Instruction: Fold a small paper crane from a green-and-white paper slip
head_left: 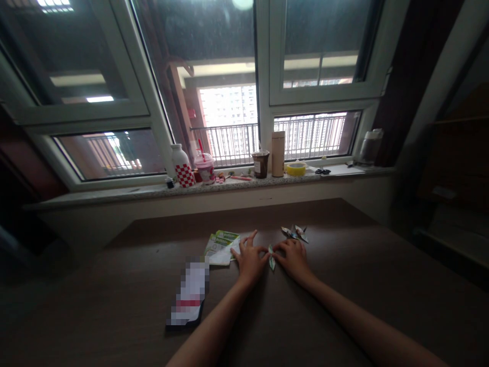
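A small folded piece of green and white paper (272, 263) stands narrow and pointed between my two hands over the table. My left hand (249, 259) pinches its left side with thumb and forefinger, the other fingers spread outward. From the right, my right hand (295, 259) pinches the same paper with its fingers curled. Just beyond the right hand lie folded paper figures (296, 234) with pointed tips, like origami cranes. Green and white printed papers (220, 246) overlap to the left of my left hand, partly under its fingertips.
A phone-like slab with a blurred-out face (188, 295) lies left of my left forearm on the brown table (133, 285). Along the windowsill (145, 193) stand a checkered bottle (183, 165), drink cups (261, 164), a tan flask (278, 153), yellow tape (296, 169) and scissors (323, 172).
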{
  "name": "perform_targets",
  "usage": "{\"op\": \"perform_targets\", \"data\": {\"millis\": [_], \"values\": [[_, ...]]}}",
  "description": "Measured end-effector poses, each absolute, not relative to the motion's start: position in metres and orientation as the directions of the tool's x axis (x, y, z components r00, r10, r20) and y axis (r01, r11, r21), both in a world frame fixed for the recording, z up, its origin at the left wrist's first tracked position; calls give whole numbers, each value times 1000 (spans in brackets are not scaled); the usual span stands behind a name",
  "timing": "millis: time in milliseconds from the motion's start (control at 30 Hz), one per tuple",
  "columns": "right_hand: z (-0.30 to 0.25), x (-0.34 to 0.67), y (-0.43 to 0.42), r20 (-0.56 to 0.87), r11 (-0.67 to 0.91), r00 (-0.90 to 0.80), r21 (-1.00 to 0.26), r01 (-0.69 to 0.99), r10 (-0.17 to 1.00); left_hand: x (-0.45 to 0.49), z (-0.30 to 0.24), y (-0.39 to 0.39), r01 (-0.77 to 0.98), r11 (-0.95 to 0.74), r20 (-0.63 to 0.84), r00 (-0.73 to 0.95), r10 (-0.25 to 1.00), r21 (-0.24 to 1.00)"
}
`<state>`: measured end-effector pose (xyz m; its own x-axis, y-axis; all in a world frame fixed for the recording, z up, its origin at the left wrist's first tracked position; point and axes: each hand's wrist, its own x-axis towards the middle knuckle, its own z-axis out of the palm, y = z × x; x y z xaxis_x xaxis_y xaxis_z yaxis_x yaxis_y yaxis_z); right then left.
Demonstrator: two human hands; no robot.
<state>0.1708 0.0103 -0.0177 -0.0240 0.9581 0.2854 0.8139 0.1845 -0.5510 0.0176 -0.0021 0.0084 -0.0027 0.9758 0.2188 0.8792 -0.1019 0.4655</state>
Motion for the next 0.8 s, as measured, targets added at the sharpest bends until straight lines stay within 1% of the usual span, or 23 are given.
{"op": "perform_targets", "data": {"millis": [200, 467, 667, 800], "values": [[-17, 171, 9, 288, 182, -22, -545, 818, 957, 17, 8, -3, 877, -103, 251, -20, 968, 470], [-16, 172, 9, 294, 181, -23, -527, 830, 956, 15, 11, -5, 902, -80, 219, -17, 976, 425], [-14, 174, 7, 298, 227, -62, -559, 797, 952, 10, 9, -3, 882, -102, 232, -9, 973, 459], [-13, 174, 9, 270, 225, -74, -587, 778, 960, 12, 6, -5, 866, -120, 278, -23, 960, 486]]}}
